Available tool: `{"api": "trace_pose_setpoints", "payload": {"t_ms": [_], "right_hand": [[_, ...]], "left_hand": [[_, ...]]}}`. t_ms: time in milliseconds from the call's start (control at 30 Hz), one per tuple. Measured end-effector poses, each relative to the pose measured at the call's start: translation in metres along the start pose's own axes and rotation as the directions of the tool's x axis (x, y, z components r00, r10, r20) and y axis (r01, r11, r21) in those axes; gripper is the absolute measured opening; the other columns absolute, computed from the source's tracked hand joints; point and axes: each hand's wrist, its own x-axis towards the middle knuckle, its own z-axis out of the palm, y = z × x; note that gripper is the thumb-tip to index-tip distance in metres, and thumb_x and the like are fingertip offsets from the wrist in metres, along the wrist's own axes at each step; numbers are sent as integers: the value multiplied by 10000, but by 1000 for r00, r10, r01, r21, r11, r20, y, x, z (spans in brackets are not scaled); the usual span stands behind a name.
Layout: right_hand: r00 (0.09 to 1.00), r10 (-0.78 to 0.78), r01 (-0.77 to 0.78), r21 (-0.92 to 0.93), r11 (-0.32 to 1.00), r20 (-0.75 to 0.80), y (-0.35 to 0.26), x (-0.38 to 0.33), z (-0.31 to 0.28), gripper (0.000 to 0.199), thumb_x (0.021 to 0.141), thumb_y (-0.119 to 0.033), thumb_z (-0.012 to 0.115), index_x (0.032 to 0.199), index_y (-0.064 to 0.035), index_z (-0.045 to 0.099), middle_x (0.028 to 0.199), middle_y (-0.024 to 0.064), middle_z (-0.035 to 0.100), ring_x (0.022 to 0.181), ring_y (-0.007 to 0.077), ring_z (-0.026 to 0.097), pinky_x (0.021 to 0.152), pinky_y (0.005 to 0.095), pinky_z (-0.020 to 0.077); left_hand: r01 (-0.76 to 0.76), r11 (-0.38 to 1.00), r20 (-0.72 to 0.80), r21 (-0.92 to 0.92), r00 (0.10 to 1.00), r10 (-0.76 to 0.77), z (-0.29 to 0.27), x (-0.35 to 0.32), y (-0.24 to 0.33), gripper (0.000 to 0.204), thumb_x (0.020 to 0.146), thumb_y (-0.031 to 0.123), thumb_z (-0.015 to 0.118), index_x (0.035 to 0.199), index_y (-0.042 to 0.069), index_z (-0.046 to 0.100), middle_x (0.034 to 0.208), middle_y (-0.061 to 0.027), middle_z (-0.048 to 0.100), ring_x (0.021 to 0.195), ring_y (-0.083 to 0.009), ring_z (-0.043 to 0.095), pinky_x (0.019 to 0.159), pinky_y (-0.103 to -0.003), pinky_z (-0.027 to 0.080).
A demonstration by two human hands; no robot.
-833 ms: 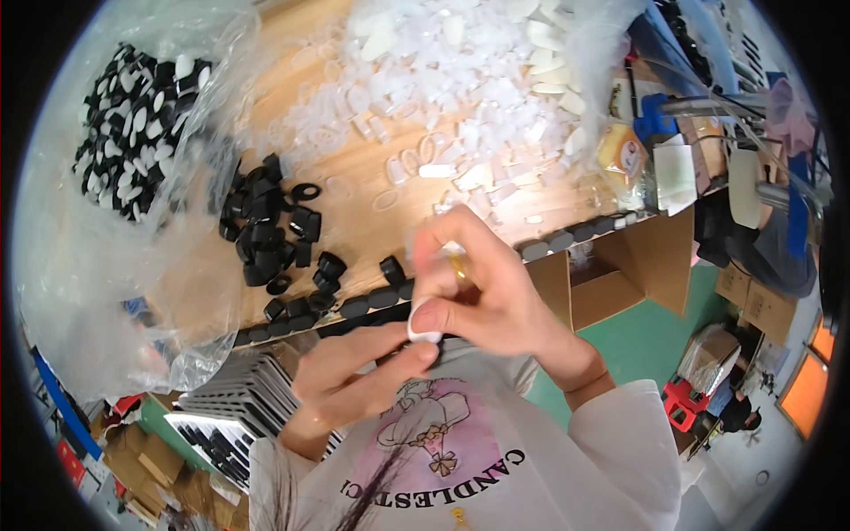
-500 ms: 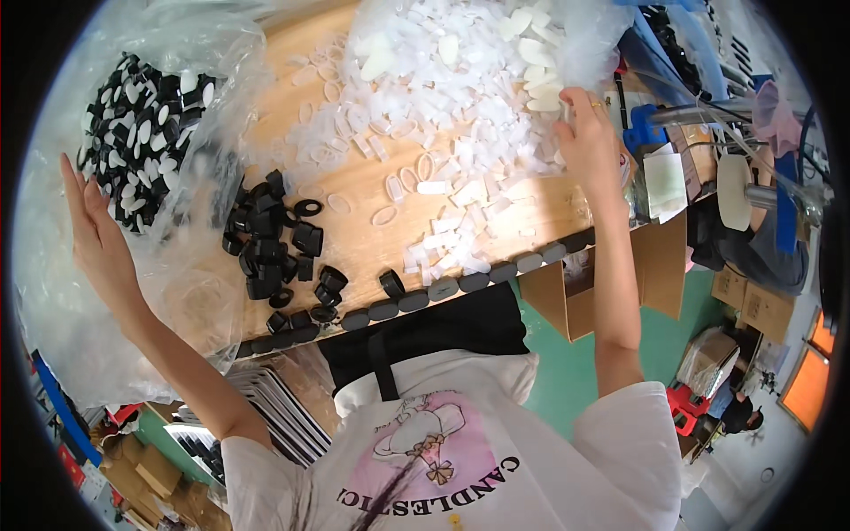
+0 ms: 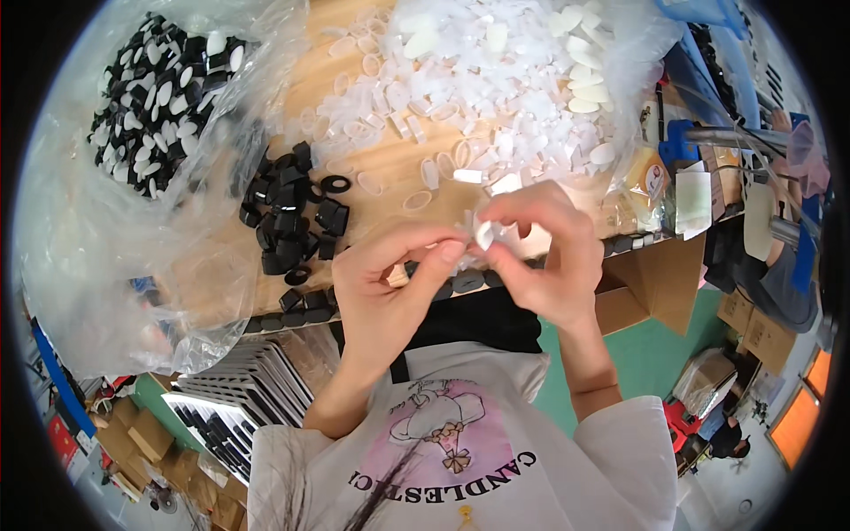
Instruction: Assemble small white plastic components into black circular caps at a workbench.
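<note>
My two hands meet above the near edge of the table. Between the thumb and forefinger of my right hand [image 3: 553, 257] is a small white oval piece [image 3: 484, 234], tilted on its side. The fingers of my left hand [image 3: 381, 283] are pinched together right beside it, and what they hold, if anything, is too small to make out. Beyond my hands spreads a pile of small clear and frosted plastic pieces [image 3: 478, 80], some of them oval rings. Left of my left hand lies a heap of short black caps [image 3: 288, 217].
A clear plastic bag [image 3: 159, 239] at the left holds black and white pieces [image 3: 164, 106]. Dark oval pieces [image 3: 467, 281] line the table's front edge. White ovals [image 3: 584, 75] sit at the far right. A cardboard box [image 3: 660, 283] stands below the right side.
Both hands have come in from the sides and now meet in the middle near the table edge. The white oval piece shows between the right fingers. The view has shifted slightly.
</note>
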Motion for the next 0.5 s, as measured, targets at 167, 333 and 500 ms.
{"api": "trace_pose_setpoints", "payload": {"t_ms": [167,333,500], "right_hand": [[976,-186,187,-6,982,-116,-3,-11,19,272,699,79,760,915,-10,619,919,136,696,773,195,614,656,297,488],[997,23,-9,201,980,-68,-8,-7,10,228,723,82,771,894,22,632,987,164,650,807,200,618,722,298,500],[989,145,-132,341,931,-13,-17,-5,15,185,744,92,741,906,57,659,1005,159,634,829,190,618,742,289,496]], "left_hand": [[-44,987,37,152,999,38,-3,2,16,109,820,-54,706,925,-25,702,854,-68,659,735,-115,630,656,-214,487],[-69,993,-108,95,991,79,-6,2,7,113,789,-16,750,895,12,726,861,-60,677,697,-97,613,557,-226,478],[-355,876,0,325,927,375,-7,2,6,141,780,-43,742,907,16,722,865,-63,664,723,-123,585,542,-237,465]]}}
